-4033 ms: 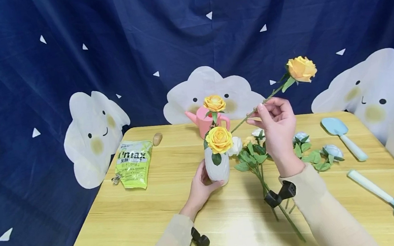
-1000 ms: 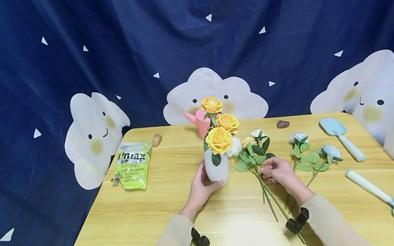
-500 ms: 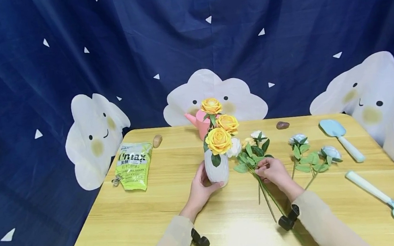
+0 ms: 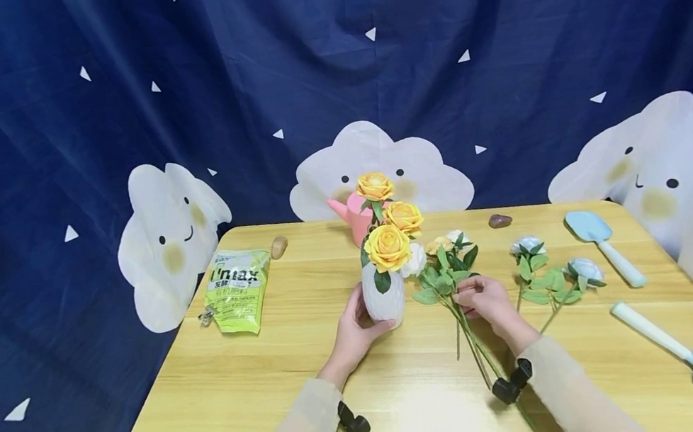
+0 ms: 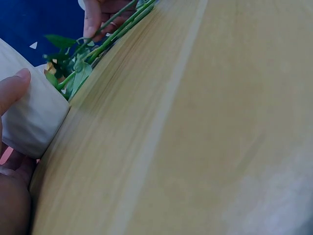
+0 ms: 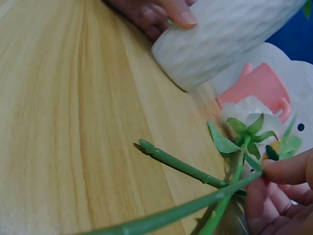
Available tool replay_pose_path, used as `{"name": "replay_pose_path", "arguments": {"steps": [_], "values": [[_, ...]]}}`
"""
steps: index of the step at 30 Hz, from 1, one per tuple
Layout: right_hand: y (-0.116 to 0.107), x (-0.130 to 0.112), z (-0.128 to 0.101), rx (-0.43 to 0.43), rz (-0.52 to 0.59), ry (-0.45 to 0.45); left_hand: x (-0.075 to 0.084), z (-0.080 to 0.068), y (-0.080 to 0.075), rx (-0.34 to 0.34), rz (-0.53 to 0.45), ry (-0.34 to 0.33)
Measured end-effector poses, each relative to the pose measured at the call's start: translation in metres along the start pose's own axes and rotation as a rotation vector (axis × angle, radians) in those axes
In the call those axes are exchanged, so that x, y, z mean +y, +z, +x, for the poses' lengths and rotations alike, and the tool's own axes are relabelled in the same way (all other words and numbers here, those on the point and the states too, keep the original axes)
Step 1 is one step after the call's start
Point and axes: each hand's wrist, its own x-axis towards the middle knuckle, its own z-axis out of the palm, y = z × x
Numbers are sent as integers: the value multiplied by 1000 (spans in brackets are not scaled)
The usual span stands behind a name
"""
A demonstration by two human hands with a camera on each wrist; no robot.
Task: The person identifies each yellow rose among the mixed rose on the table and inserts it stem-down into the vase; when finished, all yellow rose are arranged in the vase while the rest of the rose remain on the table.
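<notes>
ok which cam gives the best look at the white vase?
Head view: the whole white vase stands upright on the table, three yellow roses in it, the left hand gripping its side. Left wrist shows only part of its wall by the thumb. Right wrist shows its ribbed lower body, tilted in frame, top cut off.

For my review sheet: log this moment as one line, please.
left hand: grips white vase | right hand: pinches flower stems on table | vase: three yellow roses

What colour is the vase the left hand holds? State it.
White, with a ribbed texture: the vase in the left hand shows best in the head view.
</notes>
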Motion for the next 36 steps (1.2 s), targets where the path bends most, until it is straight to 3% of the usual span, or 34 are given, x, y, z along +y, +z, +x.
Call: {"name": "replay_pose_path", "arguments": {"steps": [7,16,23,30,36], "values": [[-15,-6,-6,11,97,-14,0,0,0,1,5,14],[-27,-32,-20,14,218,-63,-2,0,0,1,6,-18],[-29,-62,-30,5,388,-176,-3,1,-1,3,-13,-7],[-28,-97,-46,-6,632,-332,-1,0,0,3,-13,-11],[-21,-128,-55,86,778,-450,0,1,0,-1,-14,2]]}}
